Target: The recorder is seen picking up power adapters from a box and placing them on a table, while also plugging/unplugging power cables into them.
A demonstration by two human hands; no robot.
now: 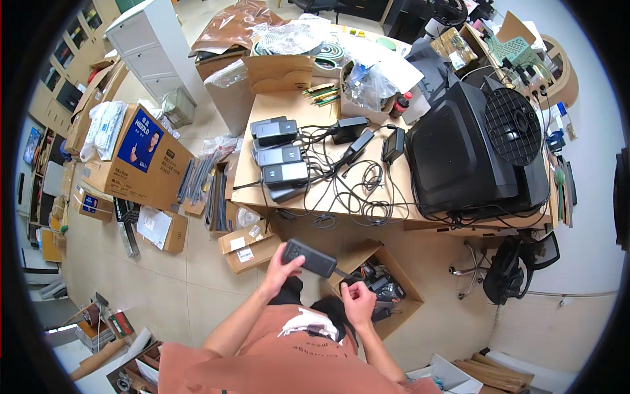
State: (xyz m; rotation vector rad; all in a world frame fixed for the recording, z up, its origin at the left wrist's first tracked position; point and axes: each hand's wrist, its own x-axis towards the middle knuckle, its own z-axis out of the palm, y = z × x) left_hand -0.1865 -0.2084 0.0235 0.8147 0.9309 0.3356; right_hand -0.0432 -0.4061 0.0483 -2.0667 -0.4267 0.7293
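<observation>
My left hand (282,270) is closed around one end of a black power adapter (312,259), a slab-like brick held in front of my body. At the brick's other end a short dark cable (342,273) runs toward my right hand (357,302), whose fingers are pinched together on it. Just beyond and below that hand stands an open cardboard box (410,301) with black adapters and cables inside. Several more adapters (285,173) lie in a row on the wooden table (262,108), among tangled black cords (371,187).
A large black monitor-like casing (453,144) fills the table's right side, with a round black grille (513,126) on it. Small cartons (249,248) and a big cardboard box (141,157) stand on the floor to the left. A wheeled chair (525,259) is at the right.
</observation>
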